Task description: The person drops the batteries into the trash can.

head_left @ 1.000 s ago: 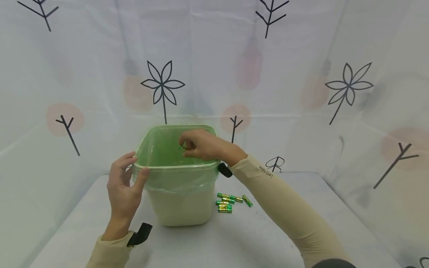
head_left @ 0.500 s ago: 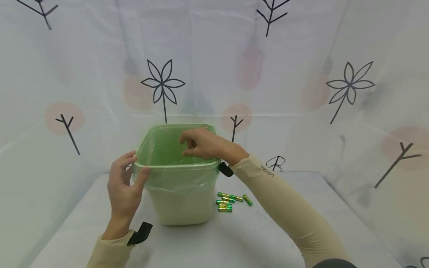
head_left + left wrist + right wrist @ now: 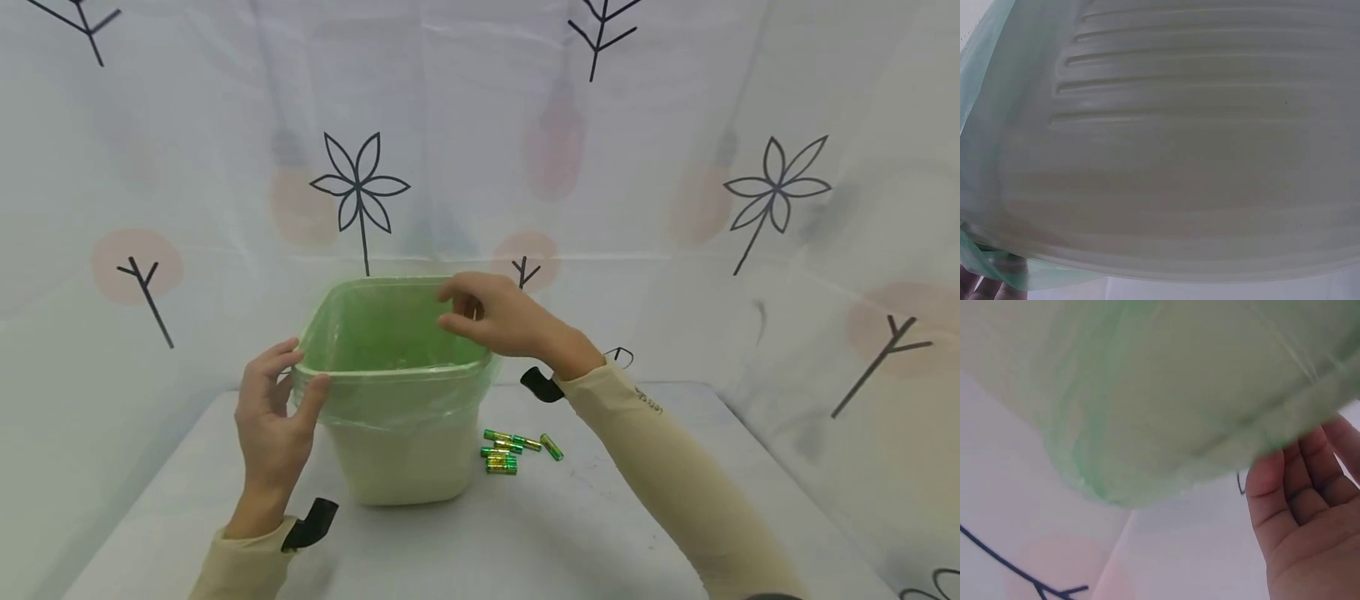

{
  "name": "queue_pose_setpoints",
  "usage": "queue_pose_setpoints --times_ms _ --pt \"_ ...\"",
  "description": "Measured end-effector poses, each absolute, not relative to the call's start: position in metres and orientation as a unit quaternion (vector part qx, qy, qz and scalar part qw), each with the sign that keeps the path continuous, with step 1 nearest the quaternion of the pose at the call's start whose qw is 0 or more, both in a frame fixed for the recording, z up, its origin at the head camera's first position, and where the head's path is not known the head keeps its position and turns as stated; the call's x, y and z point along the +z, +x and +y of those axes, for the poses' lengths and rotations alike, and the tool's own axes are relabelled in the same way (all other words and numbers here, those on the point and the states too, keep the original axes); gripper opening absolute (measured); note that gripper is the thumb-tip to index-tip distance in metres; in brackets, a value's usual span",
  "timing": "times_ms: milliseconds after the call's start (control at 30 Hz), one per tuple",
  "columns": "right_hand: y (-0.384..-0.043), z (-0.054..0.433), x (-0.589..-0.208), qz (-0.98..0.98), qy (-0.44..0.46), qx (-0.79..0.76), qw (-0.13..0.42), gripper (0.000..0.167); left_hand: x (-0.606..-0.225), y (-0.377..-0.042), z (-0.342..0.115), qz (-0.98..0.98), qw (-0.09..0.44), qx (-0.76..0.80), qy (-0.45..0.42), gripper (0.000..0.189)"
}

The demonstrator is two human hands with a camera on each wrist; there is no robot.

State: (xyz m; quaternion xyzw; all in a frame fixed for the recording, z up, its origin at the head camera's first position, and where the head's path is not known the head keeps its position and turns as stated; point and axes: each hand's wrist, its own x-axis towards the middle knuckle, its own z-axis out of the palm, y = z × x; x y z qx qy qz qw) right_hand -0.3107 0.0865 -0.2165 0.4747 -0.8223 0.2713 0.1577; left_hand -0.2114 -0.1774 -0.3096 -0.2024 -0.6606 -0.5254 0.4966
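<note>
A pale waste bin (image 3: 408,471) stands upright on the table, lined with a thin green plastic bag (image 3: 420,400) folded over its rim. My left hand (image 3: 273,425) grips the bin's left front corner through the bag, thumb at the front rim. Its fingertips (image 3: 1007,287) show at the lower left of the left wrist view. Over the right side of the opening hovers my right hand (image 3: 517,321), fingers loosely bent and nothing seen between them. Several green and gold batteries (image 3: 502,468) lie to the right of the bin. The bin's bottom inside is hidden.
One battery (image 3: 551,447) lies a little apart, at the right of the group. The white table (image 3: 600,533) reaches back to a white cloth backdrop (image 3: 465,100) printed with flowers and twigs. Cloth also hangs at both sides.
A second ago the right hand pinched a battery over the bin; half a second ago none showed in its fingers. It has since moved right and slightly up. The left hand keeps its place.
</note>
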Motion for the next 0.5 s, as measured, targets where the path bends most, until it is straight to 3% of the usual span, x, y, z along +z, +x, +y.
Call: queue_pose_setpoints --times_ms 233,500 --pt "-0.306 0.122 -0.222 -0.811 0.465 0.286 0.212 0.021 -0.309 -0.212 -0.178 -0.658 0.497 -0.529 -0.201 0.034" --pt "-0.302 0.151 -0.253 -0.826 0.437 0.286 0.214 0.020 -0.310 -0.212 -0.178 -0.655 0.497 -0.533 -0.202 0.034"
